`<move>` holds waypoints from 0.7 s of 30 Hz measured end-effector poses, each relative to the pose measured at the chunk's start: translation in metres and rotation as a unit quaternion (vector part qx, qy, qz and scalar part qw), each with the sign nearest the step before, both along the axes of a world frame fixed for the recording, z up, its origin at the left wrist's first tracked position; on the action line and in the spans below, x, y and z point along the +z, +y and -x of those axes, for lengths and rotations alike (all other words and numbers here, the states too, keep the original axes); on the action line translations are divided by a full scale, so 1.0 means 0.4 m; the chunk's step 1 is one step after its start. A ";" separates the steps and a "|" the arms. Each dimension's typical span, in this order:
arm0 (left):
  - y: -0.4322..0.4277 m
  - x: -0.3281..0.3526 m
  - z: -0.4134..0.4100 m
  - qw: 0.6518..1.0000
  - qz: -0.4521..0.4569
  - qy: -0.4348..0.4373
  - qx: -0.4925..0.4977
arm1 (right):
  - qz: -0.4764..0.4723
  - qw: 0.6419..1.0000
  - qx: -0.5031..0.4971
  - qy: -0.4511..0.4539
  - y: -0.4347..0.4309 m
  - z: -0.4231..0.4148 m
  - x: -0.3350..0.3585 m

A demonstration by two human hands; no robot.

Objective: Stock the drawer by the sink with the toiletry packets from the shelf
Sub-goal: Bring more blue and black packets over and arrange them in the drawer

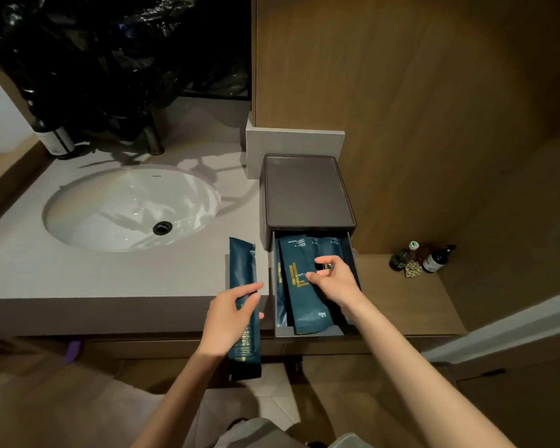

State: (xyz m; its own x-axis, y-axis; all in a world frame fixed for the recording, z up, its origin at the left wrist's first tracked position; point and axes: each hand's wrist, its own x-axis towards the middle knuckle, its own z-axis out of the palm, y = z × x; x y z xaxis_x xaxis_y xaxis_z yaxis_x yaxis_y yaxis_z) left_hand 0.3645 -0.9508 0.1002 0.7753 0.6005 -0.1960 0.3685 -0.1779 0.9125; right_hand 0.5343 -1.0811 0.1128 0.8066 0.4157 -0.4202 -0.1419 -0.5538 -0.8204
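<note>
A small dark drawer box [306, 192] stands on the counter right of the sink, its drawer [307, 331] pulled out toward me. Several dark blue toiletry packets [304, 302] with gold print lie lengthwise inside it. My right hand [335, 282] hovers over the drawer, fingers loosely bent above the packets; whether it touches one I cannot tell. My left hand [230, 318] grips a long narrow blue packet [242, 266] by its middle, just left of the drawer, with its far end over the counter and its near end hanging past the counter's front edge.
A white oval sink [130, 208] with a dark tap [152, 137] lies to the left in the grey counter [46, 273]. A bottle [54, 137] stands behind it. A wooden wall rises at right, with small bottles [421, 258] on a low wooden ledge.
</note>
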 end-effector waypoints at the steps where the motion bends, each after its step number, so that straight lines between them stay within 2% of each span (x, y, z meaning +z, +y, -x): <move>1: -0.006 -0.004 -0.006 1.000 0.001 0.009 0.000 | 0.001 1.000 -0.005 -0.008 0.014 -0.002 -0.009; 8: -0.024 -0.009 -0.039 1.000 0.002 0.029 -0.009 | 0.025 0.997 -0.018 -0.073 0.066 0.013 -0.060; 14: -0.022 -0.020 -0.049 0.999 0.003 0.047 -0.009 | 0.035 0.984 0.048 -0.168 0.058 0.018 -0.062; 21: -0.016 -0.020 -0.058 0.999 0.009 0.046 -0.011 | 0.042 0.968 0.120 -0.215 0.039 0.007 -0.056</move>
